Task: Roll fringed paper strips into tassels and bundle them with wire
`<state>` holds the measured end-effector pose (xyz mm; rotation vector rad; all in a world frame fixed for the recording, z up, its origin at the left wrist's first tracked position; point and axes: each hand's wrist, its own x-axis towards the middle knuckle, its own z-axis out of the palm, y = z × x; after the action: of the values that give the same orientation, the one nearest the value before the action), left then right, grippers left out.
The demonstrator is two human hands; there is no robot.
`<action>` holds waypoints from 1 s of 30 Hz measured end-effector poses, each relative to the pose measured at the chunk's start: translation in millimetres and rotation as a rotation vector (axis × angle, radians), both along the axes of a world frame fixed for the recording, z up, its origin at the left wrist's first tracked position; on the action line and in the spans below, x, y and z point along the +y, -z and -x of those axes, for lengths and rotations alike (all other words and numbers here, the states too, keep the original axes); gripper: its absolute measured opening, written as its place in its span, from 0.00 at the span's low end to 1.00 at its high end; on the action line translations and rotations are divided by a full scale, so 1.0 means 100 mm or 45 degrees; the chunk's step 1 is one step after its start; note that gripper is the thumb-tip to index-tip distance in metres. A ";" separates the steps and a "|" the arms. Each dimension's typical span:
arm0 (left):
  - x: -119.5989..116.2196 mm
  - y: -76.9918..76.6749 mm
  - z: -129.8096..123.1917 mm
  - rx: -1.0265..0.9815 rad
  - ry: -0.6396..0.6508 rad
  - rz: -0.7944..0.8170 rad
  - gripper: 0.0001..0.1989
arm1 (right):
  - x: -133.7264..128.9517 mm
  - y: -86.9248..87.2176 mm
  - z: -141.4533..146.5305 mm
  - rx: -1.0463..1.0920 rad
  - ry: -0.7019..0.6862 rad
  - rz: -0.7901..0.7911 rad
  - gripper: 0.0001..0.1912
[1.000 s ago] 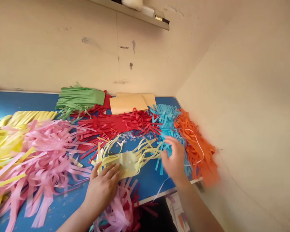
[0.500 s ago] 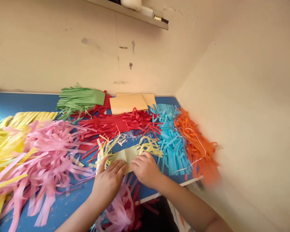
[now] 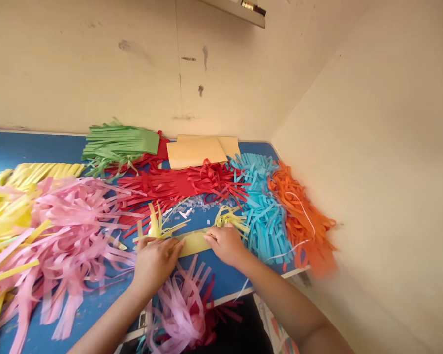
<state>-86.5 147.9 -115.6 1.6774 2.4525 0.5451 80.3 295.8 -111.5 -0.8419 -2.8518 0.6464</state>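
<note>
A pale yellow fringed paper [image 3: 196, 243] lies on the blue table, its plain middle strip stretched between my hands and its cut fringes sticking out at both ends. My left hand [image 3: 158, 258] pinches the strip at its left part, fingers and thumb closed on the edge. At the right part, my right hand [image 3: 227, 242] grips the same strip with curled fingers. Pink fringed paper [image 3: 184, 309] hangs over the near table edge below my hands. Just beyond the strip lie small clear and white scraps [image 3: 195, 206].
Red fringe [image 3: 177, 183] lies beyond my hands, with green fringe [image 3: 121, 140] and tan paper sheets [image 3: 195, 151] behind it. Pink fringe [image 3: 77, 211] and yellow fringe [image 3: 11, 206] cover the left. Blue fringe [image 3: 264, 206], orange fringe [image 3: 304, 221] and a white string [image 3: 304, 216] are right.
The yellow paper's middle has become a narrower, flatter strip. My left hand has turned from lying flat on it to pinching it, and my hands are farther apart. The view has tilted down slightly.
</note>
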 end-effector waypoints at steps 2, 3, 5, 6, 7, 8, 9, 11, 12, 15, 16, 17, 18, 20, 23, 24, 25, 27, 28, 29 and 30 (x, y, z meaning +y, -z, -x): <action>0.05 0.01 -0.01 0.037 -0.042 0.030 0.20 | 0.00 0.01 0.06 -0.040 0.057 -0.025 0.10; 0.07 0.02 -0.01 0.054 -0.060 0.048 0.20 | 0.00 0.01 0.08 -0.052 0.075 -0.038 0.10; 0.08 0.03 -0.01 0.085 -0.087 0.084 0.19 | 0.00 0.02 0.10 -0.068 0.103 -0.055 0.10; 0.09 0.04 -0.01 0.096 -0.094 0.099 0.18 | 0.00 0.03 0.11 -0.074 0.117 -0.059 0.09; 0.09 0.04 -0.02 0.104 -0.096 0.111 0.18 | 0.00 0.03 0.12 -0.080 0.130 -0.058 0.09; 0.09 0.04 -0.01 0.109 -0.097 0.121 0.17 | 0.01 0.04 0.12 -0.081 0.141 -0.053 0.09; 0.10 0.04 -0.01 0.113 -0.096 0.128 0.17 | 0.01 0.04 0.13 -0.078 0.149 -0.045 0.09; 0.10 0.05 -0.01 0.122 -0.098 0.136 0.17 | 0.02 0.05 0.13 -0.070 0.163 -0.032 0.09; 0.11 0.06 -0.01 0.127 -0.101 0.137 0.17 | 0.02 0.05 0.14 -0.068 0.168 -0.030 0.10; 0.11 0.07 -0.01 0.143 -0.106 0.131 0.17 | 0.04 0.06 0.15 -0.074 0.186 -0.035 0.10; 0.11 0.08 -0.01 0.147 -0.104 0.126 0.17 | 0.05 0.06 0.16 -0.076 0.189 -0.037 0.10; 0.11 0.08 -0.01 0.150 -0.098 0.119 0.17 | 0.05 0.06 0.16 -0.078 0.190 -0.035 0.10; 0.11 0.07 -0.01 0.152 -0.091 0.111 0.16 | 0.05 0.06 0.16 -0.082 0.190 -0.027 0.10; 0.10 0.05 -0.01 0.158 -0.085 0.090 0.13 | 0.03 0.06 0.16 -0.071 0.209 -0.036 0.08; 0.08 -0.02 0.00 0.258 0.009 -0.020 0.09 | -0.02 0.07 0.14 0.040 0.242 -0.258 0.08; 0.08 -0.04 0.01 0.310 0.121 -0.065 0.09 | -0.03 0.07 0.13 0.078 0.184 -0.358 0.07; 0.07 -0.06 0.02 0.355 0.256 -0.100 0.08 | -0.04 0.08 0.12 0.097 0.084 -0.439 0.04; 0.05 -0.09 0.03 0.400 0.505 -0.120 0.10 | -0.02 0.09 0.08 0.063 -0.166 -0.487 0.07; 0.04 -0.10 0.03 0.398 0.572 -0.109 0.10 | 0.00 0.08 0.05 0.033 -0.260 -0.466 0.08; 0.03 -0.11 0.02 0.393 0.588 -0.097 0.09 | 0.03 0.06 0.02 0.012 -0.308 -0.432 0.08; 0.01 -0.13 -0.01 0.392 0.571 -0.092 0.08 | 0.05 0.03 -0.02 0.005 -0.312 -0.402 0.07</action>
<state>-85.5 149.4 -102.7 2.4021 2.1355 0.3384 81.8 301.0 -115.0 -0.4483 -2.9657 0.2044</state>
